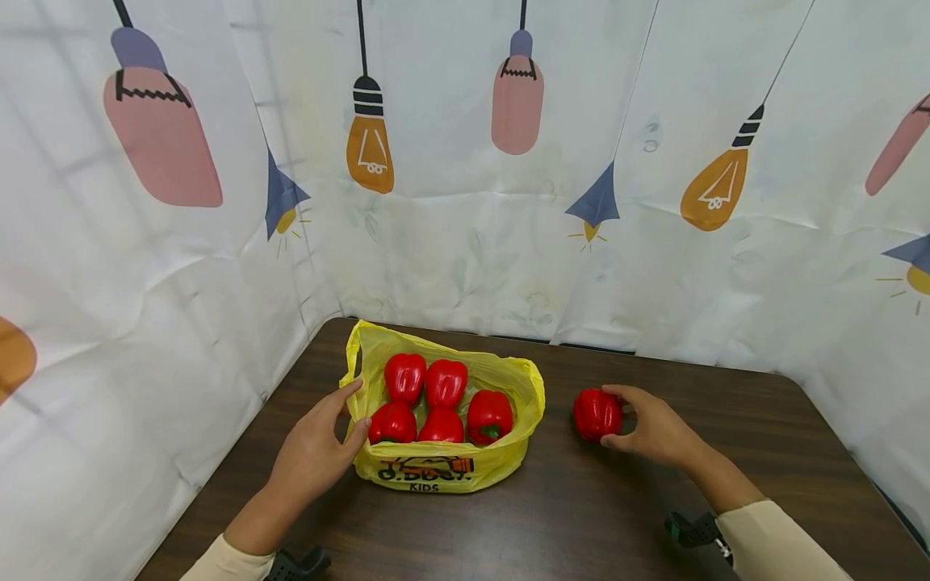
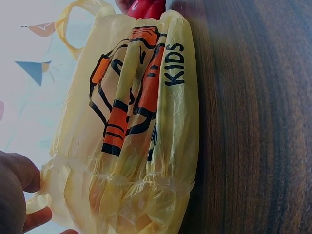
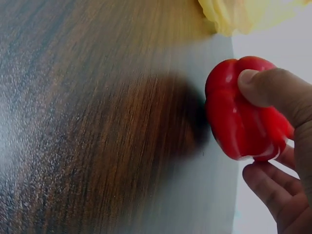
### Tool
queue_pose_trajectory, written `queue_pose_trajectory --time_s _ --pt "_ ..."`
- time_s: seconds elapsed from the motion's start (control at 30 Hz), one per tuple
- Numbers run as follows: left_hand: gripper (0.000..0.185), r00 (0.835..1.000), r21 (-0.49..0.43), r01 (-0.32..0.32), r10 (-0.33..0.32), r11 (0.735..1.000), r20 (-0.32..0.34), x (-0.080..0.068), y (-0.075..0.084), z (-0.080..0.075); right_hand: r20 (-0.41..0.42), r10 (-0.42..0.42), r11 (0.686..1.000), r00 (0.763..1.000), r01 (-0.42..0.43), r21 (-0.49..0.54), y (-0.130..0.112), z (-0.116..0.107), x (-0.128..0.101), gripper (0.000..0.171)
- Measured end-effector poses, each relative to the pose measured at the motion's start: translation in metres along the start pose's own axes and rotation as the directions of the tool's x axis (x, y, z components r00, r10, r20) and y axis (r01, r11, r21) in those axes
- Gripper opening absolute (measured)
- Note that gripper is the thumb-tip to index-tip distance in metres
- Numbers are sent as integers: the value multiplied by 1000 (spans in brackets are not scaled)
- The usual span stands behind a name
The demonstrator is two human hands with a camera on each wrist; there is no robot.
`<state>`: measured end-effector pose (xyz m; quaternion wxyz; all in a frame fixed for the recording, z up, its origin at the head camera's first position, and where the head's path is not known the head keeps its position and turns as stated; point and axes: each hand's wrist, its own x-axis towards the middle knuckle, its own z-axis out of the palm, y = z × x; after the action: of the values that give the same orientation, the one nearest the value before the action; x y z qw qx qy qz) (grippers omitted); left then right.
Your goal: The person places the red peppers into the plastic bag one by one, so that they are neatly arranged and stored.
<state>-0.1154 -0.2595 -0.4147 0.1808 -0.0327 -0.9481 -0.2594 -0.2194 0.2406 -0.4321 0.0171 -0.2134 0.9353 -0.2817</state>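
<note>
A yellow plastic bag (image 1: pixel 429 470) with a printed front stands with its mouth wide on the dark table. Inside it sit several red bell peppers (image 1: pixel 446 382). My left hand (image 1: pixel 314 445) holds the bag's left side, thumb toward the front and fingers farther back; the left wrist view shows the fingertips (image 2: pixel 38 218) at the thin film. To the right of the bag, my right hand (image 1: pixel 657 428) grips another red bell pepper (image 1: pixel 597 414) between thumb and fingers. In the right wrist view the thumb (image 3: pixel 263 87) presses on this pepper's side. Whether it touches the table cannot be told.
The brown wooden table (image 1: pixel 552 516) extends around the bag and to the right. Behind and to the left hangs a white sheet (image 1: pixel 450 250) printed with lamps and bulbs. A dark strap (image 1: pixel 693 530) sits at the right wrist.
</note>
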Motion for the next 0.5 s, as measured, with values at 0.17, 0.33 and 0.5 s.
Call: queue_pose_trajectory --time_s 0.17,0.33,0.5 --pt "64 1000 0 4 -4 1000 12 0 1 -1 -31 -9 999 999 11 46 -9 -4 -3 83" --pt "65 1000 -2 7 -7 1000 17 2 1 0 -66 -39 994 997 45 97 -25 -15 -3 81" --pt "65 1000 0 14 -14 1000 21 2 0 2 -92 -64 992 994 73 99 -42 -28 -3 80"
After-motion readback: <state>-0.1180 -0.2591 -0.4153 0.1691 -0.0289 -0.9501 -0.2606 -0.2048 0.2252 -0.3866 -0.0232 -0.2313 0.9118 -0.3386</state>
